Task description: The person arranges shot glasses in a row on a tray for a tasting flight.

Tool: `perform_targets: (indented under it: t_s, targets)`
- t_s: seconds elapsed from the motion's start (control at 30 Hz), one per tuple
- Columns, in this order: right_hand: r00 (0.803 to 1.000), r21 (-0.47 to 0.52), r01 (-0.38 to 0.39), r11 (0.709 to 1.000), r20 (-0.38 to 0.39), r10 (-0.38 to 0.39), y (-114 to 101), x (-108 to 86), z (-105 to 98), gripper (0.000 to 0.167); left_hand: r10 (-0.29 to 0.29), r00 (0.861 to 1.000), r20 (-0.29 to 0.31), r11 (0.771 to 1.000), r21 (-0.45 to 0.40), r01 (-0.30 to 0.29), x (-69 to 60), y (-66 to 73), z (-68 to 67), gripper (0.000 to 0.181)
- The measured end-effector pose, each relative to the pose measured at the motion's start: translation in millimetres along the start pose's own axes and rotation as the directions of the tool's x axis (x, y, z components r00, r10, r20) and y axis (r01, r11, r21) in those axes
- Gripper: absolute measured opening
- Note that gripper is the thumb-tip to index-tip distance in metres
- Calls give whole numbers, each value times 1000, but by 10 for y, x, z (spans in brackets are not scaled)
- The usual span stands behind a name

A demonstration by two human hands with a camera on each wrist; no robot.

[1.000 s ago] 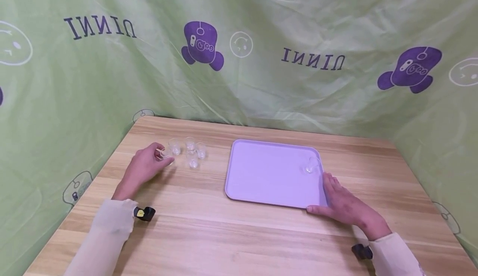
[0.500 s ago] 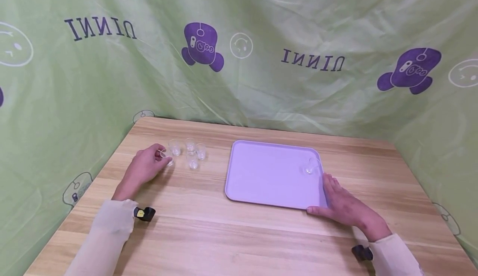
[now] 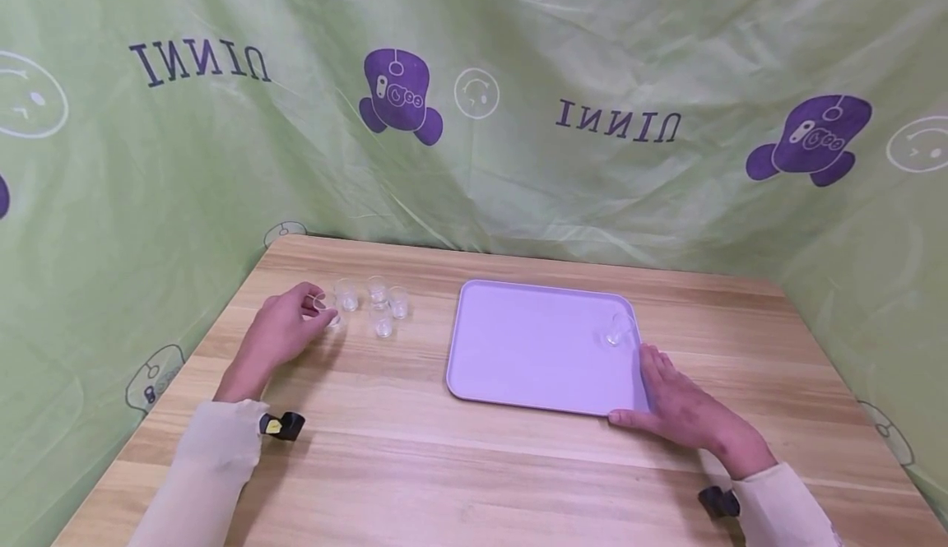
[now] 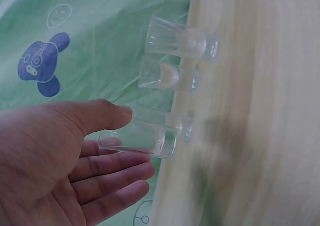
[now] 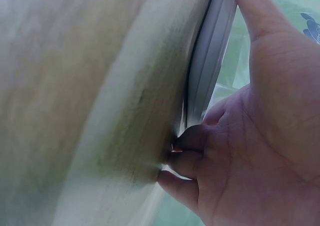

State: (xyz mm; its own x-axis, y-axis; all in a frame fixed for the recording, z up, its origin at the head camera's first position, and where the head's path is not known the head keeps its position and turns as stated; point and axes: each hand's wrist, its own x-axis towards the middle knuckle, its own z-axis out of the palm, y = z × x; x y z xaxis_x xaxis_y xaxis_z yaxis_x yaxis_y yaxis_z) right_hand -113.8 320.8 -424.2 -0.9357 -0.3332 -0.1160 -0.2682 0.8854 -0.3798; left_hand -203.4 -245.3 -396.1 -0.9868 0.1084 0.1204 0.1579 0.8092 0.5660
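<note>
My left hand (image 3: pixel 281 329) pinches a small clear shot glass (image 4: pixel 142 138) between thumb and index finger, the other fingers loosely extended in the left wrist view. Close by, to its right, several matching shot glasses (image 3: pixel 383 322) stand upright in a cluster. My right hand (image 3: pixel 685 403) lies against the near right corner of a lilac tray (image 3: pixel 533 349), thumb along the front edge and straight fingers along the right side. On the tray, near its right edge, is another shot glass (image 3: pixel 615 331). The right wrist view shows fingers touching the table beside the tray's rim.
Under everything is a wooden table (image 3: pixel 444 473). A green cloth (image 3: pixel 504 185) with purple figures hangs behind it and at both sides. Between the glass cluster and the tray lies a stretch of bare wood.
My left hand has shifted slightly left with the shot glass it pinches, away from the cluster. The right hand and the tray have stayed in place.
</note>
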Motion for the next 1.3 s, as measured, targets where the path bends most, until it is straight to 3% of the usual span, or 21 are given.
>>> perform_targets:
  t_s: [0.3, 0.6, 0.83, 1.07, 1.3]
  targets:
    - [1000, -5, -4, 1000, 3, 4, -5, -1, -7, 124, 73, 994, -77, 997, -8, -74, 11, 141, -75, 38]
    - [1000, -1, -11, 1000, 2, 11, -1, -3, -6, 125, 144, 974, -177, 989, 10, -145, 39, 385, -62, 35]
    - [1000, -3, -16, 1000, 7, 16, -2, 0, -10, 125, 218, 966, -139, 971, -62, -229, 80, 650, -6, 35]
    - [999, 10, -36, 999, 15, 36, 3, 2, -25, 127, 319, 943, -96, 938, -109, -328, 124, 973, 109, 31]
    - [999, 13, -36, 999, 20, 36, -1, -12, -29, 127, 362, 930, -58, 922, -126, -366, 178, 1202, 297, 33]
